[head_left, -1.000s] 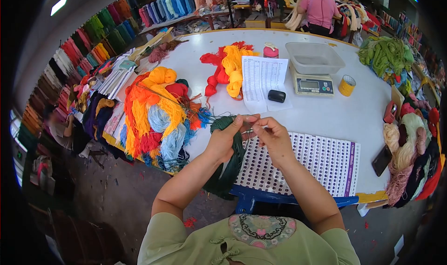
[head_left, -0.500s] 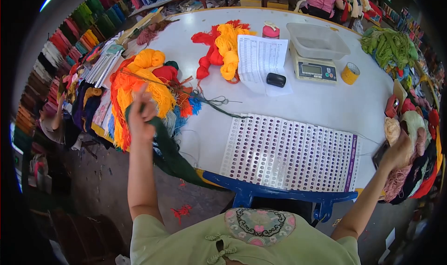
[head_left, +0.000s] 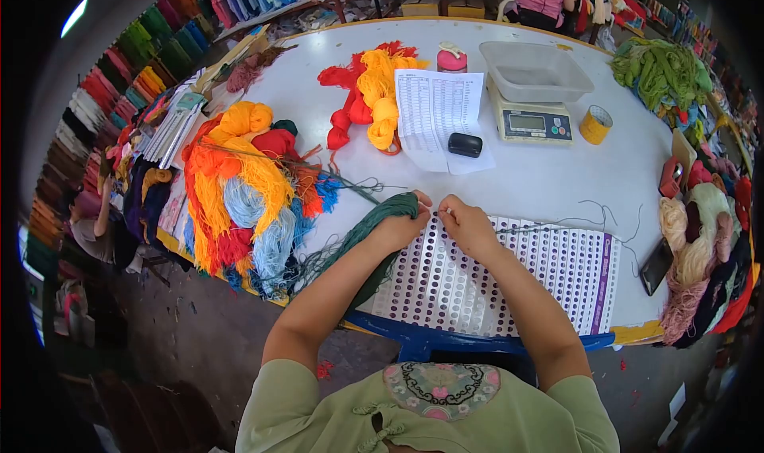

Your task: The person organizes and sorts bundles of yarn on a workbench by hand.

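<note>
My left hand (head_left: 404,229) is closed around a hank of dark green yarn (head_left: 370,229), which hangs down toward the table's front edge. Just to its right, my right hand (head_left: 469,229) has thumb and fingertips pinched together at the top edge of the perforated white cards (head_left: 446,286); whatever sits in the pinch is too small to make out. These cards lie side by side in rows of round holes. A green yarn strand (head_left: 549,225) trails along their upper edge to the right of my hand.
Orange, yellow, red and blue yarn hanks (head_left: 247,174) are heaped at left. Farther back are red-yellow yarn (head_left: 374,87), a printed sheet (head_left: 422,107), a black case (head_left: 465,144), a scale (head_left: 532,125) and a tape roll (head_left: 595,124). A phone (head_left: 656,266) lies at right beside more yarn.
Both hands have come inward from the far left and far right to meet over the cards. The green hank moved right with my left hand. Loose strand ends now curl at right.
</note>
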{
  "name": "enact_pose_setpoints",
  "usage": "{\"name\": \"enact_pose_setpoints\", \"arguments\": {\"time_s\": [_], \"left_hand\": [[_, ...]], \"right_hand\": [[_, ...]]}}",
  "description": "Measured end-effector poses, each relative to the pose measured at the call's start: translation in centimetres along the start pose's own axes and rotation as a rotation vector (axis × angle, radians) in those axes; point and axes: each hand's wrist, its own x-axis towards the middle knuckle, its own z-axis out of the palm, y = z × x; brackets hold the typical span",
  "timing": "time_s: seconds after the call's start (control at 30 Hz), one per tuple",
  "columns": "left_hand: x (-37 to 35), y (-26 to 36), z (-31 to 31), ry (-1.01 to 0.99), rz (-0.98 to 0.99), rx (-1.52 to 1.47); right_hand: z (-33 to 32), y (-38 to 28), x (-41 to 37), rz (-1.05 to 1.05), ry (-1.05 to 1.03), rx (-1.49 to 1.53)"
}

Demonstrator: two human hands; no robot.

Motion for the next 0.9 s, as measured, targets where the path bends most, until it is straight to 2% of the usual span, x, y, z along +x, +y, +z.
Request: {"name": "enact_pose_setpoints", "arguments": {"time_s": [0.1,0.2,0.3,0.4,0.5,0.6,0.73,0.83,0.87,0.9], "left_hand": [[-0.3,1.1,0.2,-0.014,-0.271,-0.248],[0.7,0.4,0.0,-0.152,-0.330,-0.538],[1.5,0.4,-0.1,-0.253,-0.371,-0.554],[0.7,2.4,-0.7,-0.208,-0.398,-0.228],[0.2,0.5,-0.5,0.030,-0.166,-0.386],[-0.6,0.5,-2.2,-0.047,-0.272,-0.815],[-1.7,2.1,-1.8,-0.346,-0.315,-1.158],[-1.5,4.3,-1.8,-0.340,-0.347,-0.649],[-1.3,3.8,-0.9,-0.243,-0.413,-0.480],[-1.0,3.5,-0.3,-0.261,-0.348,-0.365]], "right_hand": [[0.2,0.1,0.1,-0.001,-0.010,0.024],[-0.1,0.0,0.5,0.065,-0.015,0.118],[-1.0,-0.7,0.7,0.161,-0.073,0.228],[-1.2,-0.4,1.0,0.194,-0.135,0.306],[-0.9,0.7,1.1,0.188,-0.154,0.420],[-0.7,1.4,1.1,0.191,-0.158,0.476],[-0.6,0.8,0.9,0.206,-0.127,0.459],[-1.1,0.6,0.9,0.164,-0.179,0.459],[-1.4,0.5,1.0,0.188,-0.223,0.490],[-1.9,0.3,1.2,0.211,-0.268,0.520]]}}
